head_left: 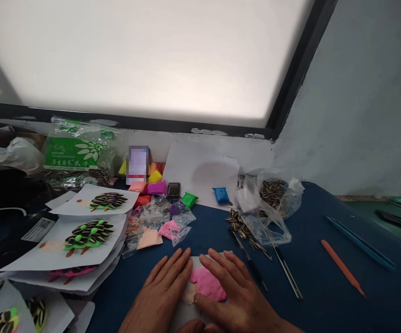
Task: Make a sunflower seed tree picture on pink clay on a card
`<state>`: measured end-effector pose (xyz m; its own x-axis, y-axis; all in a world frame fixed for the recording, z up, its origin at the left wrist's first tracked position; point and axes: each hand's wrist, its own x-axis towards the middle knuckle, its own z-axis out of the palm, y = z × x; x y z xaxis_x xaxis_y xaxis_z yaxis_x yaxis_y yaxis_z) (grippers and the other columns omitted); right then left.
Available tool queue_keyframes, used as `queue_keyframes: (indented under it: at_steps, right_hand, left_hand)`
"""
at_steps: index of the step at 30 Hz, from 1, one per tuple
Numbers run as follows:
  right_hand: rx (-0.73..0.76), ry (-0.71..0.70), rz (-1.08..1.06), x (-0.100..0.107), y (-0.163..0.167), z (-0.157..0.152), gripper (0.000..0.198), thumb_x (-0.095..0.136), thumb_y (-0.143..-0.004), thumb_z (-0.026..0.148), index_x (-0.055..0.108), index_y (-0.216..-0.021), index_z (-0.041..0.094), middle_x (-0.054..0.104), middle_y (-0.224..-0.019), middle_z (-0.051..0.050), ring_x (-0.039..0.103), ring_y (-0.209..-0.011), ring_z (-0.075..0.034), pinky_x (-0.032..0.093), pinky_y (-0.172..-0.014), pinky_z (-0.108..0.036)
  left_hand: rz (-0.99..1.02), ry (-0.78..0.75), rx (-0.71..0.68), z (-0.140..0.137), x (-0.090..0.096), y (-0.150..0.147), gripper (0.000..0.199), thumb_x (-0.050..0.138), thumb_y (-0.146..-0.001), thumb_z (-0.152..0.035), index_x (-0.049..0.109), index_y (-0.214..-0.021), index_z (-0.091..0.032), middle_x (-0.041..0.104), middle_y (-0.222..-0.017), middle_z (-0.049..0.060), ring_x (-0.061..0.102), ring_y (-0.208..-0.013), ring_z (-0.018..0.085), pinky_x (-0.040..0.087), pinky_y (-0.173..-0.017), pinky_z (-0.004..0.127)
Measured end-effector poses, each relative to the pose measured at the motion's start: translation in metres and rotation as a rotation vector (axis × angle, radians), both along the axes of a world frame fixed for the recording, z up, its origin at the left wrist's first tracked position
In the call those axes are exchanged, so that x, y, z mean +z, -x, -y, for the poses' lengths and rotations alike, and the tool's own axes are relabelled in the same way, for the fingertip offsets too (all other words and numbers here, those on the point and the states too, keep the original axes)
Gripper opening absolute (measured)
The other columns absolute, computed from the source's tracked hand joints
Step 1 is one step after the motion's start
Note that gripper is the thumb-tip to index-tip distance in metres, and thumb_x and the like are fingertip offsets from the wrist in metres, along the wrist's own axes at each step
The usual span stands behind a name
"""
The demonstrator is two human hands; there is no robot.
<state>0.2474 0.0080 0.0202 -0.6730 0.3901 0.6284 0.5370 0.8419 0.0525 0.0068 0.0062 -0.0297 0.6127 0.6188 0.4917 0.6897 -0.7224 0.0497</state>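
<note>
A flattened patch of pink modelling clay [211, 284] lies on a small white sheet of paper [197, 263] in front of me. A pale peach clay patch [188, 294] adjoins its left side. My left hand [164, 293] lies flat along the left of the sheet, fingers stretched out. Over the right side of the pink clay is my right hand [240, 296], its fingers spread and one digit touching the clay's lower left edge near the peach patch. Neither hand grips anything. Fingers at the bottom edge are partly cut off.
Finished seed-and-clay hedgehog pictures [93, 236] are stacked at left. Behind lie clay packets [157, 187] and opened wrappers [152, 217]. Sunflower seeds [242, 224] spill beside a plastic bag [273, 199]. A pen [249, 259], clear-handled tool [288, 273], orange tool [342, 266] and blue tweezers [360, 243] lie right.
</note>
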Motion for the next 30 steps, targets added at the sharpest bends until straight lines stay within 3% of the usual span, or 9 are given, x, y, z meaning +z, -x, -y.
queue_keyframes:
  at_steps: [4,10,21,30]
  right_hand:
    - [0.007,0.009,0.010,-0.0010,-0.0001,-0.0009,0.026,0.057,-0.098,0.049,0.067,-0.102,0.026,0.059,-0.140,-0.014,0.045,-0.140,-0.027,0.041,-0.111,-0.046]
    - [-0.004,0.020,0.017,-0.0007,-0.0021,-0.0017,0.031,0.055,-0.098,0.050,0.066,-0.114,0.025,0.059,-0.140,-0.016,0.047,-0.138,-0.028,0.045,-0.107,-0.046]
    - [0.008,-0.017,-0.011,-0.0014,0.0010,-0.0002,0.031,0.055,-0.098,0.054,0.067,-0.104,0.025,0.061,-0.138,-0.015,0.046,-0.138,-0.027,0.044,-0.108,-0.044]
    - [0.046,0.010,0.003,0.0009,0.0006,-0.0005,0.025,0.061,-0.096,0.048,0.068,-0.103,0.025,0.062,-0.136,-0.014,0.049,-0.136,-0.025,0.044,-0.109,-0.042]
  left_hand:
    - [0.006,-0.001,-0.005,-0.0002,0.0007,0.0005,0.087,0.054,-0.094,-0.059,0.020,-0.161,-0.016,0.036,-0.159,0.013,0.049,-0.137,0.035,0.054,-0.101,0.048]
    - [-0.025,-0.036,0.005,0.0004,0.0010,0.0003,0.083,0.049,-0.096,-0.057,0.018,-0.161,-0.015,0.034,-0.160,0.013,0.048,-0.138,0.034,0.055,-0.099,0.048]
    - [0.018,0.026,0.011,0.0015,-0.0018,0.0014,0.083,0.051,-0.094,-0.059,0.021,-0.161,-0.019,0.035,-0.160,0.011,0.047,-0.139,0.033,0.051,-0.105,0.045]
    - [-0.007,-0.107,0.004,-0.0013,0.0008,0.0000,0.080,0.042,-0.098,-0.057,0.018,-0.161,-0.014,0.035,-0.160,0.012,0.048,-0.138,0.031,0.057,-0.097,0.044]
